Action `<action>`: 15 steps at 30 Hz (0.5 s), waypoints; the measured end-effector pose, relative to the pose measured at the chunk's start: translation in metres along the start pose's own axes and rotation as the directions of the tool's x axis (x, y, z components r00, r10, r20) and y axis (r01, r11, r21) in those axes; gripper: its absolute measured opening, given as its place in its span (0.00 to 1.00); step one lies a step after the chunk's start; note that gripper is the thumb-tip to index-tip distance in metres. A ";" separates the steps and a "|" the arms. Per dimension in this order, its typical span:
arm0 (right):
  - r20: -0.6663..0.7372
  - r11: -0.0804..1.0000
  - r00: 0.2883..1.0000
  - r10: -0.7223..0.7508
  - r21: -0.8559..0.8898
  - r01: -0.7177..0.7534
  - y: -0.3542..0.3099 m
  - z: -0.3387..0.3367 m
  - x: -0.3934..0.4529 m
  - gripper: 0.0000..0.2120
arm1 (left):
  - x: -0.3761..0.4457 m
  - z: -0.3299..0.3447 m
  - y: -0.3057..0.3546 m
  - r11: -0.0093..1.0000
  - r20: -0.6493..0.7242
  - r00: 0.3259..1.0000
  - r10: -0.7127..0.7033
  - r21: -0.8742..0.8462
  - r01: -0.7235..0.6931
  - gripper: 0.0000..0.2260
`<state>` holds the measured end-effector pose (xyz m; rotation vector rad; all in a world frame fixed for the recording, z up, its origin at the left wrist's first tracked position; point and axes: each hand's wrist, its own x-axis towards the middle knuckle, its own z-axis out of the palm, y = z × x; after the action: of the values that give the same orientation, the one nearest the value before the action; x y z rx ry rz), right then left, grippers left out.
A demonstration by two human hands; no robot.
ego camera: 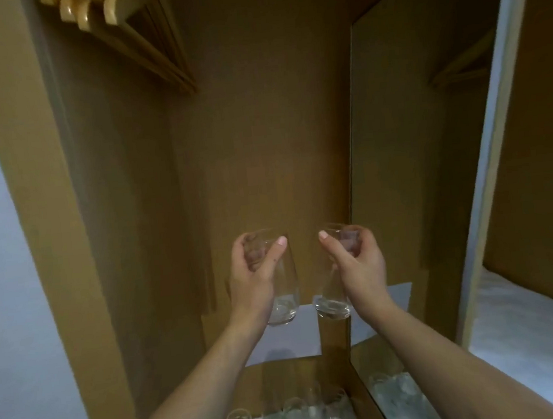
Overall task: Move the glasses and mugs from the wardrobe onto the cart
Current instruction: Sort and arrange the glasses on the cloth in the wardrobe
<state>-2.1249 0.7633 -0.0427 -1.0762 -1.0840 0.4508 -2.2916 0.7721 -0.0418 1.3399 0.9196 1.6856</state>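
Each grip clenched round one clear tumbler: left hand (254,275) wrapped about the upper wall of the left glass (281,286), right hand (358,262) about the right glass (332,291), both lifted in front of the wardrobe (260,126) back panel, mouths tipped away, bases toward the camera. Judged early to midway: two glasses in the air, none yet set down, no cart in view. Left on the wardrobe shelf (271,382) below the forearms, a cluster of remaining glasses (288,417), roughly six, edges too blurred for a firm count. Mugs: none to be made out. Above left, wooden hangers (122,25), about four. At right, one mirror panel (412,128) doubling the glassware, so reflections not counted.
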 end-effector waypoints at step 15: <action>-0.035 0.998 0.999 -0.039 0.048 0.040 -0.027 -0.087 -0.016 0.24 | -0.054 0.063 0.034 1.000 0.094 0.996 0.001 -0.029 0.002 0.25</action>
<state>-2.0607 0.6972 -0.0321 -1.0143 -1.0574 0.4242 -2.2269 0.7132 -0.0224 1.3873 0.8388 1.6148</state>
